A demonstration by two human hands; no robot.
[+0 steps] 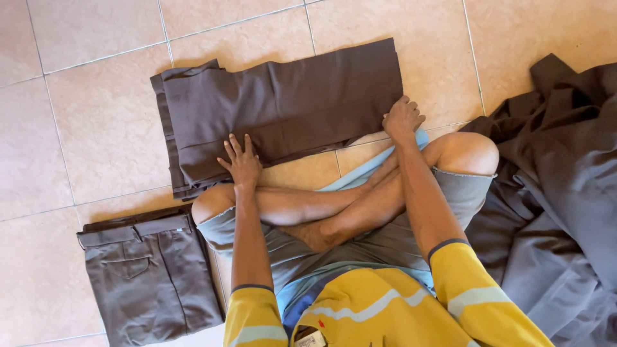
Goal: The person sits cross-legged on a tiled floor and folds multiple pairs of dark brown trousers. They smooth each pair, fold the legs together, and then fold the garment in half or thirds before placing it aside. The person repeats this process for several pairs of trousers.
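Left hand (pixel 241 162) flat, right hand (pixel 402 119) curled, both on brown trousers (pixel 289 106)

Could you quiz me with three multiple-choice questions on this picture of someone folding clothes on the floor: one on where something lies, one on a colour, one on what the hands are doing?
1. Where does the finished folded pair of trousers lie?
A. On the person's lap
B. On the tiled floor by the left knee
C. On top of the heap

2. What colour is the person's shirt?
A. Yellow with pale stripes
B. Plain white
C. Dark green

3. How are the left hand and right hand placed?
A. Both raised in the air
B. Clenched round a hanger
C. Flat on the dark brown trousers

Answers: 1 B, it rests apart on the tiles, lower left. 2 A, the sleeves and chest show it. 3 C, both press its near edge.
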